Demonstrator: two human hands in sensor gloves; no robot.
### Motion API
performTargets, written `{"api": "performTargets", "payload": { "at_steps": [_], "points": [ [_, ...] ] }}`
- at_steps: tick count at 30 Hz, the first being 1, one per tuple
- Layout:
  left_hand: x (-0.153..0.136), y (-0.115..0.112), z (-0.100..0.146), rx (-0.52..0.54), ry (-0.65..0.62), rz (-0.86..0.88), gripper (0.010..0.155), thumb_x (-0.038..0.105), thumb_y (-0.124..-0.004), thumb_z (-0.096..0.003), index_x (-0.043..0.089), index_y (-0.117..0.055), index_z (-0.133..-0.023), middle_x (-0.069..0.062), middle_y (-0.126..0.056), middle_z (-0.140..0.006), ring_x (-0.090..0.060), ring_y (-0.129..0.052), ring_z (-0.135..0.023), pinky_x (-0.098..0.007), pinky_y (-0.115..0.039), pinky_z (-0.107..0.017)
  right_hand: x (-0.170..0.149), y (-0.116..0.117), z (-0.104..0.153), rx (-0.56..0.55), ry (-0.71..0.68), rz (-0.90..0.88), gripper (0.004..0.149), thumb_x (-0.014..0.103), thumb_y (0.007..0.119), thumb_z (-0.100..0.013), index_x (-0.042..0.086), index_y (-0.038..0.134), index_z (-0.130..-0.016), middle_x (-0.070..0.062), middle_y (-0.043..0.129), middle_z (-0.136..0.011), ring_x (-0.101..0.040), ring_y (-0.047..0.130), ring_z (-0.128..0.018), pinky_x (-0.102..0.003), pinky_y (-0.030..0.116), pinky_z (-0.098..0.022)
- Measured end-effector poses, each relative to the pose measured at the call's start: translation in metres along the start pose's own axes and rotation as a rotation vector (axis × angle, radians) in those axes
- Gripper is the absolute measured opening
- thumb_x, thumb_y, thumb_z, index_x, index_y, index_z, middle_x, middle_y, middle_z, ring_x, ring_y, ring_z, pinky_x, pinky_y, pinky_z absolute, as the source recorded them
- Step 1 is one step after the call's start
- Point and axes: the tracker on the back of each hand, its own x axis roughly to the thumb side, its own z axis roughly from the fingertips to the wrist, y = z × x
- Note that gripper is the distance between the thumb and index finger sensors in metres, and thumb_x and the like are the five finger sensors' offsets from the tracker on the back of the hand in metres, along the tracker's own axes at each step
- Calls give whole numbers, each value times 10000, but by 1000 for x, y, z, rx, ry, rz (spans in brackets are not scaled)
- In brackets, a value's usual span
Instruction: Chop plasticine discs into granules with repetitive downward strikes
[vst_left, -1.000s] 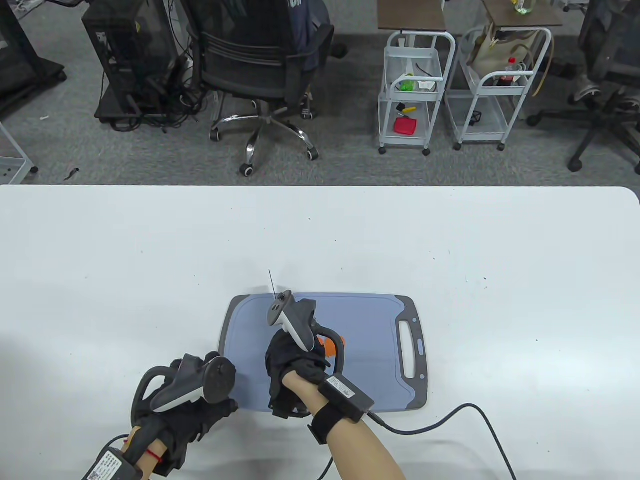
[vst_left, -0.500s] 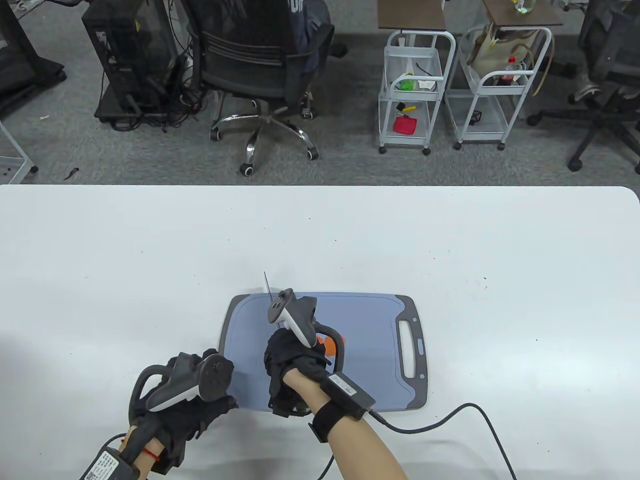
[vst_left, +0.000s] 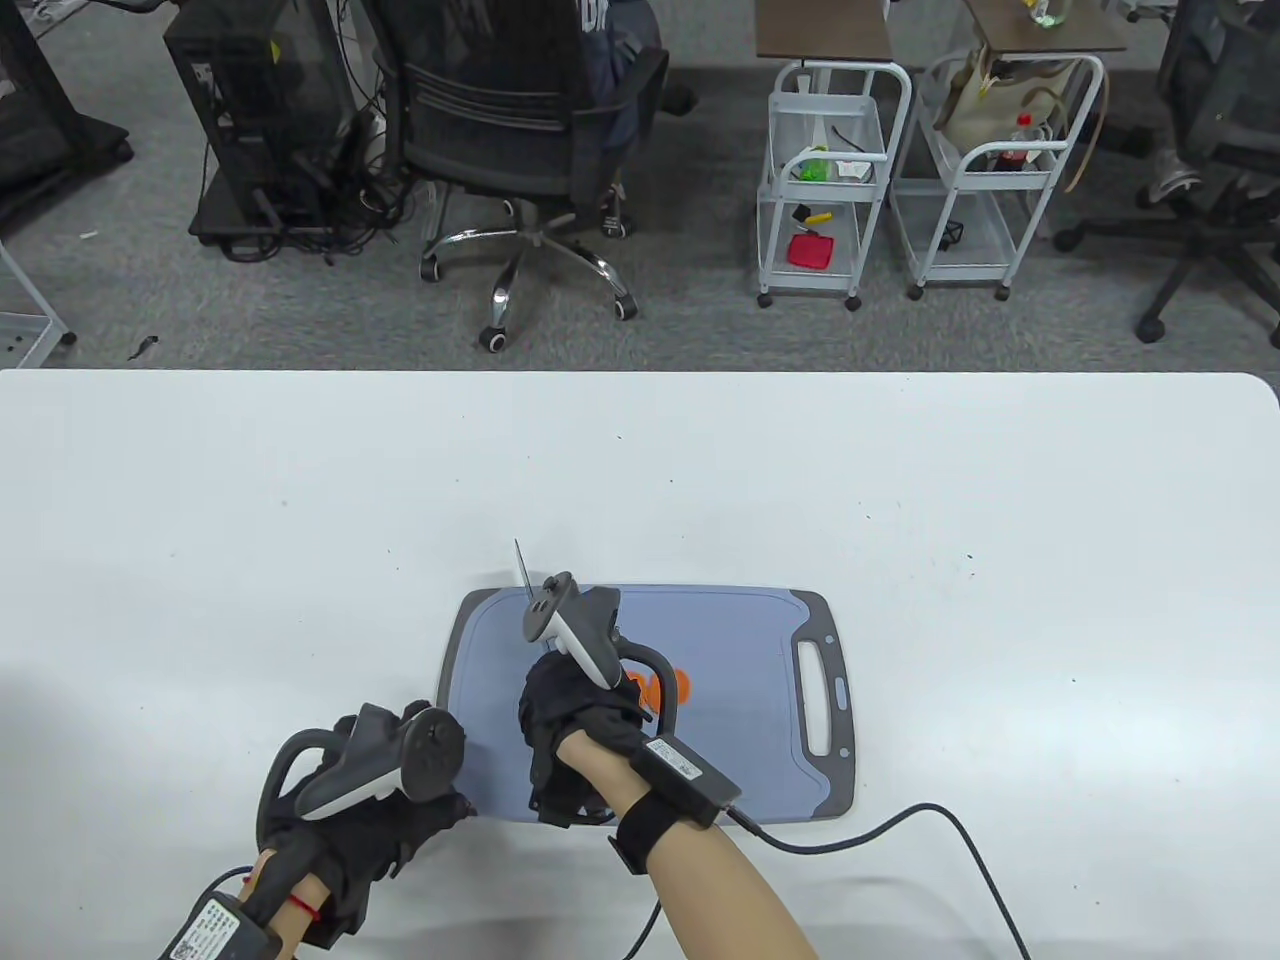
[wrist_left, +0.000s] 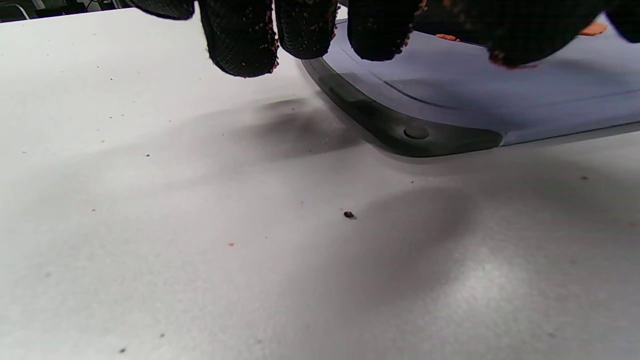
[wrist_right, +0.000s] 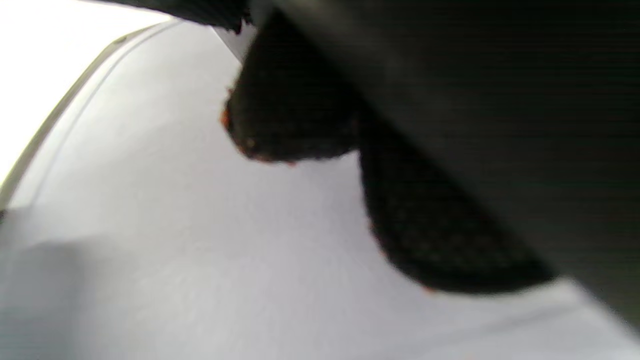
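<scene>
A blue-grey cutting board (vst_left: 740, 640) lies on the white table. Orange plasticine (vst_left: 668, 686) sits on it, partly hidden behind my right hand's tracker. My right hand (vst_left: 565, 730) grips a knife in a fist over the board; only the thin blade tip (vst_left: 521, 562) shows past the tracker. In the right wrist view my gloved fingers (wrist_right: 290, 115), dotted with orange crumbs, hang close above the board (wrist_right: 150, 225). My left hand (vst_left: 420, 805) rests at the board's near left corner. In the left wrist view its fingertips (wrist_left: 240, 40) hang over that corner (wrist_left: 415, 135), holding nothing.
A black cable (vst_left: 900, 825) runs from my right wrist across the table to the right. Small crumbs (wrist_left: 349, 214) lie on the table near the board's corner. An office chair (vst_left: 520, 130) and wire carts (vst_left: 830, 170) stand on the floor beyond the table.
My right hand and the knife have shifted a little to the left, so more of the orange plasticine shows. My left hand has barely moved.
</scene>
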Motion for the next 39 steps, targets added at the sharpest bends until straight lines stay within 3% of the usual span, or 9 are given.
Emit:
{"api": "performTargets", "payload": {
  "at_steps": [4,6,9,15,18,20,24,28,39],
  "points": [
    [1,-1,0,-6,-7,5,783,635,-617,-363,312,-573,-1075,-125,-527,-1218,-449,-683,-1068,-660,-499,-748,10,-7,-10,-12,14,6,570,525,676,-506,32,753,-781,-10,1009,-417,-304,1151,-153,-472,926,-83],
    [1,0,2,1,-9,2,783,636,-619,-361,314,-577,-1074,-125,-531,-1218,-451,-684,-1068,-661,-500,-748,5,-13,-7,47,16,-59,558,510,668,-522,31,757,-795,-34,1011,-437,-317,1147,-166,-475,922,-95],
    [0,3,2,11,-5,19,783,634,-619,-362,311,-576,-1074,-125,-530,-1218,-452,-682,-1068,-662,-499,-748,-9,-19,10,-41,-27,-82,557,501,664,-526,22,753,-796,-45,1011,-434,-326,1144,-160,-480,919,-90],
    [2,1,2,0,-6,1,783,635,-618,-362,313,-575,-1075,-125,-533,-1218,-454,-681,-1069,-662,-499,-748,-26,-1,7,5,4,-109,563,505,659,-521,16,738,-791,-34,1008,-427,-319,1149,-151,-475,924,-74],
    [3,1,2,2,-4,-4,785,634,-619,-362,311,-575,-1075,-125,-533,-1218,-452,-683,-1068,-662,-499,-748,-15,-3,0,68,45,-60,572,510,674,-515,6,721,-782,-39,1000,-422,-335,1143,-142,-485,915,-61],
    [3,1,2,-3,-1,-15,782,634,-619,-362,313,-576,-1074,-120,-538,-1217,-451,-685,-1068,-661,-500,-749,-7,-4,-6,-5,49,-41,577,518,680,-508,10,723,-777,-30,1000,-415,-332,1144,-140,-485,916,-59],
    [1,0,0,-21,-1,0,784,635,-617,-362,311,-573,-1075,-119,-540,-1216,-446,-686,-1068,-659,-502,-748,-7,-12,-13,21,59,-68,570,516,678,-512,19,741,-784,-31,1006,-424,-326,1146,-151,-480,919,-72],
    [-2,2,1,-6,4,10,784,635,-618,-363,310,-576,-1075,-122,-541,-1216,-450,-686,-1068,-661,-501,-748,-18,-19,2,-7,-17,-135,559,502,669,-528,18,748,-796,-49,1011,-433,-331,1144,-159,-483,918,-83],
    [2,1,1,-5,-4,1,782,634,-618,-363,311,-577,-1074,-117,-543,-1216,-446,-690,-1066,-659,-504,-747,-5,-2,-2,-3,39,-36,576,526,676,-510,20,732,-780,-16,1002,-416,-319,1147,-143,-477,921,-68]
  ]
}}
